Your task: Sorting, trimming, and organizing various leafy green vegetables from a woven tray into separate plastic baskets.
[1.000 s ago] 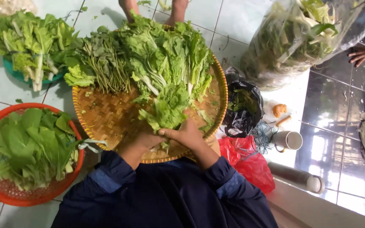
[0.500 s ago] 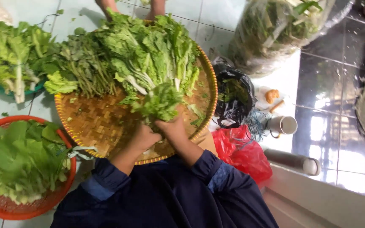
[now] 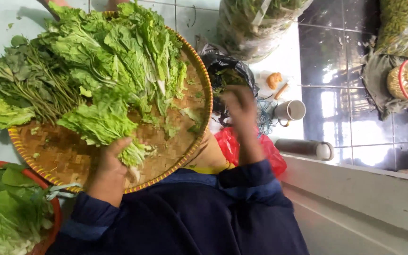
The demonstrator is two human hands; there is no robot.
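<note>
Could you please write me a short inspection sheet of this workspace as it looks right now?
Surface: pale tiled floor, dark tiles to the right.
Job's things: lettuce bunch on a round woven tray piled with greens.
Clutter: red basket of leaves, black bag, red bag, cup.
Grippers: left hand grips the lettuce bunch; right hand blurred, empty, over the black bag.
Cables: nothing seen.
Surroundings: clear bag of greens, small woven basket.

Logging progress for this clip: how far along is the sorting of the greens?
Done: leafy greens lie piled in the red plastic basket. In hand: the left hand grips a bunch of light green lettuce-like leaves by the stems over the round woven bamboo tray; the right hand, blurred, is out by the black plastic bag. Left: a large heap of mixed greens covers the tray.
</note>
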